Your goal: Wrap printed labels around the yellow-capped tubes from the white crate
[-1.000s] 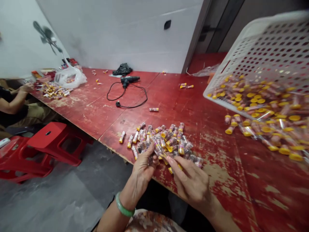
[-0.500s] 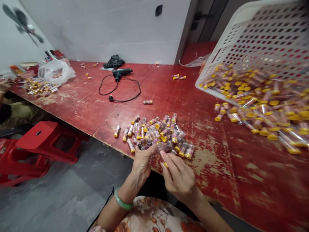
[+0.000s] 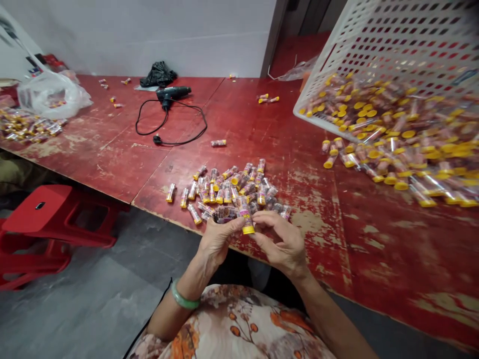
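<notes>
Left hand (image 3: 219, 244) and right hand (image 3: 280, 239) closed together on a clear yellow-capped tube (image 3: 244, 215)

Fingertips of both hands pinch the tube, cap down, at the heap of capped tubes (image 3: 228, 187) just beyond them, on a worn red table (image 3: 284, 134). At upper right, a tilted white plastic basket (image 3: 389, 45) holds more tubes, with others lying beside it.

**Plain workroom seen from above**

Smooth white walls (image 3: 149, 35) rise behind a long red-painted wooden tabletop (image 3: 307, 254), its joined boards scuffed and peeling to bare wood. A dark door frame (image 3: 275, 30) stands at the far side. Red plastic stools (image 3: 41, 214) sit beside the tabletop's edge on a grey concrete floor (image 3: 93, 299), under even indoor light.
</notes>
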The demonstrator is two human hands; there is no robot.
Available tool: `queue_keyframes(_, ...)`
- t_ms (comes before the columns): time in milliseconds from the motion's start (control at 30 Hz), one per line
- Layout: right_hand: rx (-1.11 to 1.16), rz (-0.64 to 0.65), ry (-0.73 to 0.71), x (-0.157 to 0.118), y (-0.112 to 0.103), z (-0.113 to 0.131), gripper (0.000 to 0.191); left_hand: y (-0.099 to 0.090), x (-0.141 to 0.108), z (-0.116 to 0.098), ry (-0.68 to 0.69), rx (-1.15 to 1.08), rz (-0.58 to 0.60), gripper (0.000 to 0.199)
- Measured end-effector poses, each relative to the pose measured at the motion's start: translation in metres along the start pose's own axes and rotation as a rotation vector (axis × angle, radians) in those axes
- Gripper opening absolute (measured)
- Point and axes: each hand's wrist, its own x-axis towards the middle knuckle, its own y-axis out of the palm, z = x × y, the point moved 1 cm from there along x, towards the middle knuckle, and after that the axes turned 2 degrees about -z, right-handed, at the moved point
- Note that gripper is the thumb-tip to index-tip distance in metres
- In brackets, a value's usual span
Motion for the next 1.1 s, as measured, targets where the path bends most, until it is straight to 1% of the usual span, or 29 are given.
queue_keyframes(67,-0.097,-0.069,-0.073,-0.003,0.003,0.005,0.024,0.0,-0.001,0.001,0.008,0.01,-0.006,0.036)
queue_keyframes(133,-0.153,-0.121,-0.111,-0.006,0.007,0.007,0.027,0.001,-0.004,0.002,0.028,0.019,-0.001,0.035)
queue_keyframes(233,-0.197,-0.169,-0.13,-0.011,0.011,0.008,0.028,0.002,-0.008,0.002,0.035,0.018,0.007,0.036)
queue_keyframes(333,-0.228,-0.212,-0.146,-0.016,0.012,0.008,0.027,0.004,-0.013,0.0,0.006,0.019,0.002,0.036)
queue_keyframes(400,-0.245,-0.221,-0.142,-0.018,0.012,0.007,0.025,0.005,-0.015,0.0,0.001,0.02,-0.002,0.035)
queue_keyframes(533,-0.281,-0.23,-0.178,-0.022,0.012,0.006,0.024,0.005,-0.017,0.004,0.0,0.041,0.008,0.031)
queue_keyframes(700,-0.395,-0.245,-0.206,-0.028,0.015,0.003,0.019,0.003,-0.018,0.011,-0.008,0.061,-0.011,0.033)
queue_keyframes(867,-0.419,-0.255,-0.231,-0.029,0.016,0.002,0.022,0.003,-0.018,0.015,-0.01,0.038,-0.028,0.033)
queue_keyframes(1033,-0.315,-0.26,-0.13,-0.025,0.014,0.005,0.025,0.007,-0.019,0.013,0.0,0.016,-0.002,0.033)
queue_keyframes(1100,-0.315,-0.274,-0.119,-0.026,0.014,0.006,0.027,0.009,-0.021,0.013,0.015,0.011,0.001,0.032)
